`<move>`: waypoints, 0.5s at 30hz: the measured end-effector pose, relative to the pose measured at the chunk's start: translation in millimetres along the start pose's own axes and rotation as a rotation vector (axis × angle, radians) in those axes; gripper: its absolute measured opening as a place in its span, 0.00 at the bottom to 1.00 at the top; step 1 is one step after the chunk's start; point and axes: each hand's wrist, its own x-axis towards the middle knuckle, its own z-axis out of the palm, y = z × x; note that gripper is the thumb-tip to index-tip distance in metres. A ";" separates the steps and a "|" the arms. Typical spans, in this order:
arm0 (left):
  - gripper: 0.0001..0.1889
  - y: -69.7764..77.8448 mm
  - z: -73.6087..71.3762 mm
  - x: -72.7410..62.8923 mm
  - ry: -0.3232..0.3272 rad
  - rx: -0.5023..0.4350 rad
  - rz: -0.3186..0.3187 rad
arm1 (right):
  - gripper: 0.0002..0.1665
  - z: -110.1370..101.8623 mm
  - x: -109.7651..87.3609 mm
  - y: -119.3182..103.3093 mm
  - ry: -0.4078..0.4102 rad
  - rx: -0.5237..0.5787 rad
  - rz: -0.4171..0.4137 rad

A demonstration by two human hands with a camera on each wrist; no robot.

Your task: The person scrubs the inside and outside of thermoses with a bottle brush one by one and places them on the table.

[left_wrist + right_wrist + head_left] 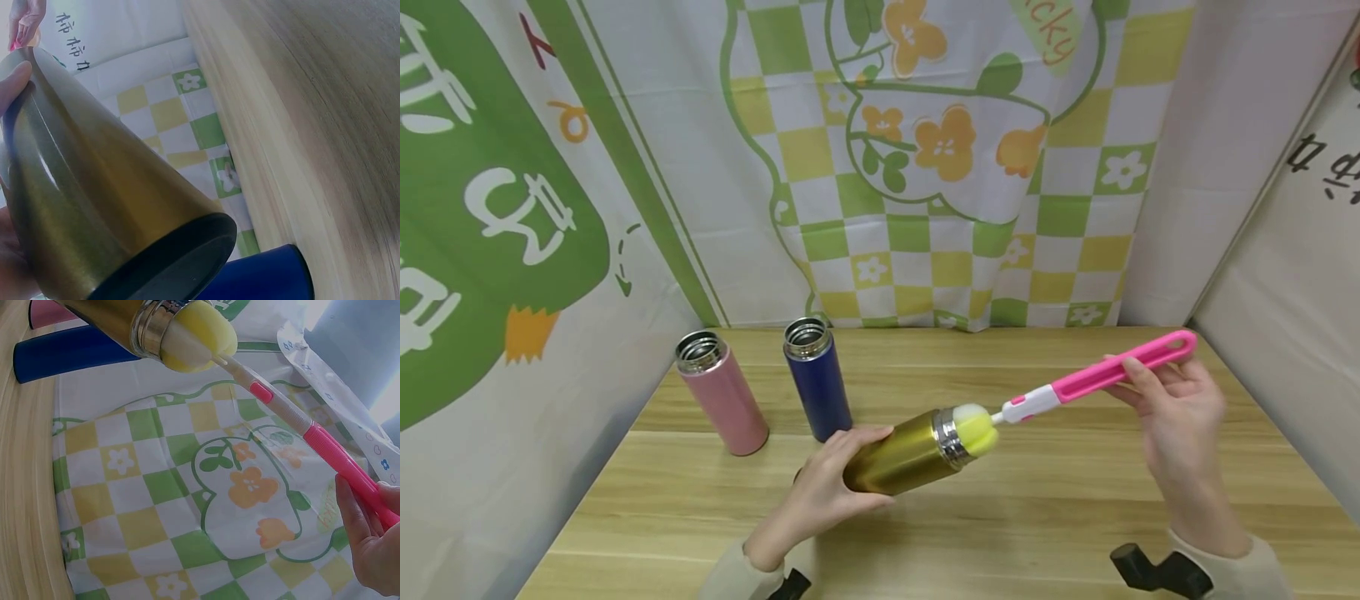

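My left hand (831, 479) grips a gold thermos bottle (906, 454), tilted with its steel mouth toward the right. In the left wrist view the bottle's dark base (181, 262) faces the camera. My right hand (1183, 417) pinches the pink handle of a bottle brush (1097, 379). Its yellow and white sponge head (976, 429) sits at the bottle's mouth, with most of the sponge showing outside the rim. The right wrist view shows the sponge (200, 337) bulging against the steel neck (153, 328).
A pink bottle (730, 400) and a blue bottle (820, 387) stand without lids at the left of the wooden table (1060, 517). Printed cloth (925, 250) hangs behind the table and along both sides.
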 end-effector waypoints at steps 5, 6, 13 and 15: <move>0.41 -1.5 -1.3 -2.1 0.000 0.006 0.021 | 0.11 -3.9 2.0 -3.0 0.006 0.009 -0.013; 0.41 -1.7 -1.6 -2.8 0.000 0.007 0.021 | 0.11 -4.8 2.5 -3.8 0.007 0.010 -0.015; 0.41 -0.3 -3.8 -4.8 -0.002 0.011 -0.002 | 0.11 -8.9 5.3 -10.9 0.017 -0.013 -0.024; 0.41 0.1 -4.0 -4.4 -0.005 0.008 -0.012 | 0.11 -9.3 6.8 -13.1 0.024 0.003 -0.025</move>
